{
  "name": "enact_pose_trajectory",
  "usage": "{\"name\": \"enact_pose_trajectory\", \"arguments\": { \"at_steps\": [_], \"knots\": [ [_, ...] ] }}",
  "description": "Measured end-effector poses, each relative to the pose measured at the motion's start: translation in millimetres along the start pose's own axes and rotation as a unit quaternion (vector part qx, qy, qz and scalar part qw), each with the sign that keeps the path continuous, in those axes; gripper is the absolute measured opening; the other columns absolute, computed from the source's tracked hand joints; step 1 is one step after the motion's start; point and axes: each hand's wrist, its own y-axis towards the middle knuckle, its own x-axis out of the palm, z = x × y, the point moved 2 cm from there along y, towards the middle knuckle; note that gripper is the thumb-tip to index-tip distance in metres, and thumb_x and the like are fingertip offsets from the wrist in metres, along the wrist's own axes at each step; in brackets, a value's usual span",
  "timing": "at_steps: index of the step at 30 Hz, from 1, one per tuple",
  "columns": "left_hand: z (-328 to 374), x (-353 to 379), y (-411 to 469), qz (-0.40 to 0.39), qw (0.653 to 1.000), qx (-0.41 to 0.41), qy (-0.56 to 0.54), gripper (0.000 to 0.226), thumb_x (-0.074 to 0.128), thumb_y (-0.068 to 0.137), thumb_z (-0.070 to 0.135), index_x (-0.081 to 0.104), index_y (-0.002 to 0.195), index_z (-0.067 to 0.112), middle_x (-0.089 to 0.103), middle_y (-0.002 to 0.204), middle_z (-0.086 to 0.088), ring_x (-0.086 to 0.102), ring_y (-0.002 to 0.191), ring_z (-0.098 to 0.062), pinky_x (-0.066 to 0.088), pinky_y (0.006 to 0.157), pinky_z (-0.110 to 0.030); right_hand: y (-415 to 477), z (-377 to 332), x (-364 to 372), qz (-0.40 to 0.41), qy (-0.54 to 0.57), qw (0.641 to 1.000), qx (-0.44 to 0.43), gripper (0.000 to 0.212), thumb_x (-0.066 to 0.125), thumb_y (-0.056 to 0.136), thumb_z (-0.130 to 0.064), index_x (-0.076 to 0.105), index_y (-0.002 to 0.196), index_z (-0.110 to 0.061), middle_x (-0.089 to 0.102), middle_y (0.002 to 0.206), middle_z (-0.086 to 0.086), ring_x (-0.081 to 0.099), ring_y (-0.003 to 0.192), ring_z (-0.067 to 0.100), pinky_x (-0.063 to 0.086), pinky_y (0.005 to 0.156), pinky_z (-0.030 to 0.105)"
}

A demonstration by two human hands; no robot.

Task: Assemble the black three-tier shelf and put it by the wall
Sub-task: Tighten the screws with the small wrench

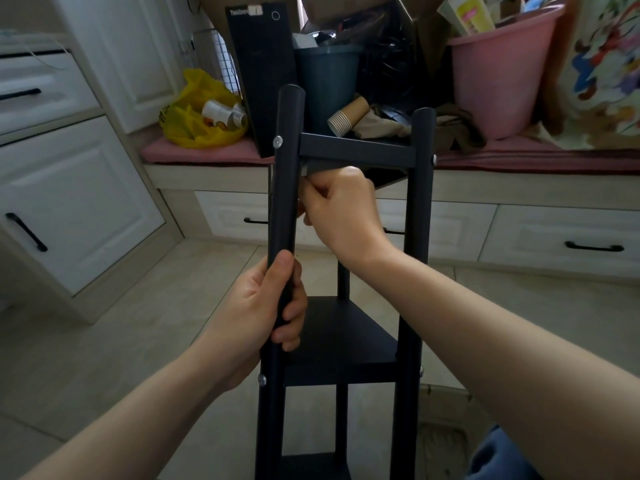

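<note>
The black three-tier shelf (pixel 346 341) stands upright in front of me, with round black posts and triangular boards. Silver screw heads (pixel 277 141) show on the posts at the top and middle tiers. My left hand (pixel 266 313) grips the near left post between the top and middle boards. My right hand (pixel 337 206) is curled just under the top board (pixel 356 150), against the inner side of that same post. Its fingers pinch something small there; the thing itself is hidden.
A window bench with a pink cushion (pixel 207 152) runs behind the shelf, holding a yellow bag (pixel 197 116), a black box (pixel 263 74), a dark bin (pixel 327 84), paper cups (pixel 346 117) and a pink bucket (pixel 498 81). White drawers (pixel 69 202) stand at left.
</note>
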Motion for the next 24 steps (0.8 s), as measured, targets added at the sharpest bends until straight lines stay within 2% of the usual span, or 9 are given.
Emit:
{"name": "enact_pose_trajectory", "arguments": {
  "at_steps": [4, 8, 13, 16, 18, 22, 24],
  "knots": [
    [-1, -1, -1, 0.002, 1.0, -0.003, -0.002, 0.051, 0.059, 0.076, 0.066, 0.052, 0.083, 0.016, 0.04, 0.057, 0.0, 0.034, 0.038, -0.01, 0.036, 0.038, -0.022, 1, 4, 7, 0.022, -0.031, 0.998, -0.043, 0.023, 0.055, 0.099, -0.011, 0.072, 0.086, -0.004, 0.07, 0.076, 0.0, 0.063, 0.062, -0.004, 0.048, 0.059, 0.009],
    [-3, -3, -4, -0.004, 1.0, -0.007, -0.011, 0.047, 0.06, 0.075, 0.067, 0.055, 0.078, 0.02, 0.039, 0.057, 0.0, 0.033, 0.037, -0.01, 0.037, 0.038, -0.023, 1, 8, 13, 0.056, -0.057, 0.992, -0.093, 0.022, 0.056, 0.099, -0.007, 0.07, 0.082, -0.001, 0.06, 0.069, -0.007, 0.057, 0.059, -0.013, 0.042, 0.058, 0.004],
    [-1, -3, -7, -0.011, 1.0, -0.014, -0.004, 0.045, 0.061, 0.075, 0.064, 0.057, 0.075, 0.019, 0.04, 0.056, -0.002, 0.034, 0.037, -0.012, 0.038, 0.039, -0.025, 2, 10, 16, 0.075, -0.06, 0.988, -0.122, 0.019, 0.057, 0.097, -0.005, 0.07, 0.084, 0.001, 0.06, 0.071, -0.006, 0.054, 0.058, -0.011, 0.042, 0.062, 0.004],
    [2, -4, -7, 0.004, 1.0, -0.013, 0.008, 0.045, 0.064, 0.075, 0.062, 0.058, 0.075, 0.017, 0.041, 0.056, -0.005, 0.036, 0.037, -0.015, 0.041, 0.04, -0.027, -1, 7, 17, 0.064, -0.055, 0.99, -0.114, 0.021, 0.057, 0.098, -0.006, 0.07, 0.082, 0.0, 0.068, 0.072, 0.003, 0.055, 0.058, -0.008, 0.043, 0.061, 0.005],
    [5, -3, -6, 0.009, 1.0, -0.005, 0.013, 0.047, 0.064, 0.079, 0.063, 0.058, 0.076, 0.017, 0.041, 0.055, -0.005, 0.037, 0.037, -0.015, 0.042, 0.041, -0.027, -2, 4, 17, 0.057, -0.043, 0.993, -0.093, 0.025, 0.057, 0.097, -0.007, 0.069, 0.076, -0.003, 0.067, 0.067, 0.002, 0.058, 0.056, -0.004, 0.043, 0.058, 0.006],
    [6, -2, -4, 0.011, 1.0, -0.005, 0.011, 0.042, 0.061, 0.082, 0.06, 0.057, 0.073, 0.019, 0.041, 0.055, -0.004, 0.036, 0.038, -0.014, 0.042, 0.041, -0.026, 0, 1, 10, 0.033, -0.01, 0.999, -0.02, 0.031, 0.057, 0.096, -0.012, 0.067, 0.068, -0.004, 0.064, 0.058, 0.004, 0.062, 0.054, 0.012, 0.053, 0.055, 0.027],
    [5, -4, -4, 0.007, 1.0, -0.004, 0.008, 0.045, 0.063, 0.084, 0.063, 0.057, 0.074, 0.019, 0.042, 0.056, -0.003, 0.036, 0.038, -0.013, 0.042, 0.041, -0.026, 1, -2, 3, 0.042, -0.021, 0.999, -0.012, 0.033, 0.057, 0.094, -0.012, 0.065, 0.063, -0.004, 0.057, 0.049, 0.0, 0.053, 0.045, 0.008, 0.044, 0.047, 0.021]
  ]
}}
